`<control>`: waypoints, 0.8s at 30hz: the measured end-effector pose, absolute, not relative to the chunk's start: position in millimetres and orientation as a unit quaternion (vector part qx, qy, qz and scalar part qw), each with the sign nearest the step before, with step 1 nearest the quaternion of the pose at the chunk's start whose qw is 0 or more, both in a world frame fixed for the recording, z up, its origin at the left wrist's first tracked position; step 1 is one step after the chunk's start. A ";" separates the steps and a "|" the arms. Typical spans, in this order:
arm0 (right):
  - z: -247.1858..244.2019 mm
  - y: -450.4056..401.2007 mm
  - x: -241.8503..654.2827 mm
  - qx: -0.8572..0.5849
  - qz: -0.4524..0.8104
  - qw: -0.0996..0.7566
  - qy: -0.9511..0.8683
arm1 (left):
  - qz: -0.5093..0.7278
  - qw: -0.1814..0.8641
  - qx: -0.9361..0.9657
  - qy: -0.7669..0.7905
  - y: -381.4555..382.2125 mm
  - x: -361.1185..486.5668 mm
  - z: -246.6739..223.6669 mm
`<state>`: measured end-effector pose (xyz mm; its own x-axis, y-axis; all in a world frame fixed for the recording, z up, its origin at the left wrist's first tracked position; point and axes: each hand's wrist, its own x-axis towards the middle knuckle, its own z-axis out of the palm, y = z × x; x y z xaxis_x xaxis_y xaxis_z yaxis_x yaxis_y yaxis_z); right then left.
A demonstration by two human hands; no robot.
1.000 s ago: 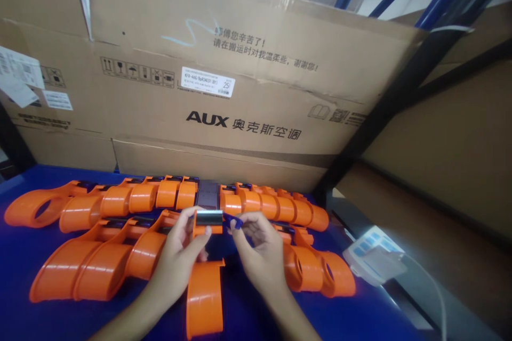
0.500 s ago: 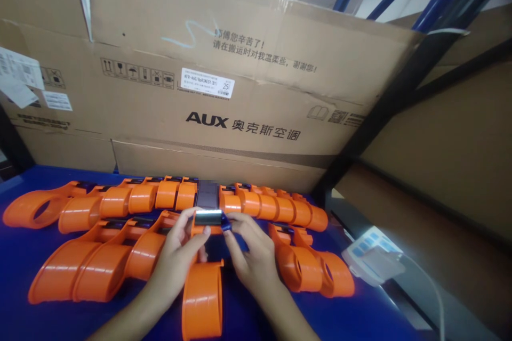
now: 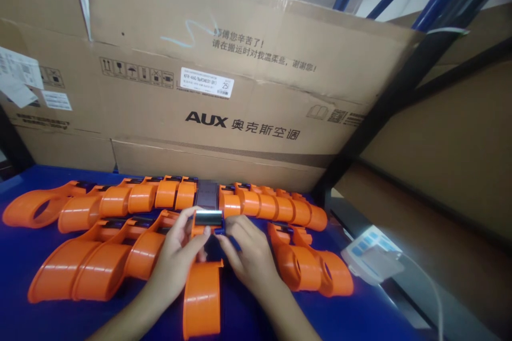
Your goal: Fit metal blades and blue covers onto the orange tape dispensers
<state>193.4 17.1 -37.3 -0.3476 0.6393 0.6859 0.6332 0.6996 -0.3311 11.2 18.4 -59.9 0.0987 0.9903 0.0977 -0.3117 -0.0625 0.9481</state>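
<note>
My left hand is closed around the head of an orange tape dispenser, its thumb pressed on the front. A toothed metal blade above a dark strip faces up at that head, and the dispenser's wide ring hangs below toward me. At the right side of the head sits a small dark blue plastic part. My right hand has its fingers curled and its fingertips pinched at this blue part. Exactly how the blue part meets the orange frame is partly hidden by the fingers.
More orange dispensers lie in two rows on the blue tabletop, several with dark blue parts. A dark flat block stands mid-row. Behind rises a large cardboard sheet. A white power strip with cable lies right, near a black post.
The blue part has swung from an angle at the right of the dispenser's head to lie against it. My right fingers have curled in more; my left hand stays nearly still.
</note>
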 end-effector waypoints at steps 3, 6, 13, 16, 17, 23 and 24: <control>-33.5 13.7 192.1 -0.386 0.024 0.425 -0.819 | 0.567 0.580 0.458 0.365 17.8 11.8 -57.1; -26.2 8.0 191.4 -0.386 0.071 0.452 -0.801 | 0.564 0.600 0.446 0.350 18.6 12.2 -54.4; -23.3 8.2 190.6 -0.384 0.343 0.589 -0.623 | 0.539 0.678 0.385 0.320 15.3 10.7 -49.0; -24.4 13.1 191.8 -0.344 0.489 0.544 -0.588 | 0.505 0.715 0.392 0.283 9.4 11.5 -43.2; -24.1 13.8 192.3 -0.322 0.529 0.524 -0.584 | 0.488 0.729 0.395 0.272 7.2 12.1 -40.9; -20.4 10.1 192.6 -0.295 0.573 0.517 -0.563 | 0.438 0.787 0.358 0.247 -0.8 14.4 -37.5; -20.6 9.7 192.2 -0.309 0.560 0.522 -0.564 | 0.436 0.790 0.359 0.237 -0.7 14.2 -39.0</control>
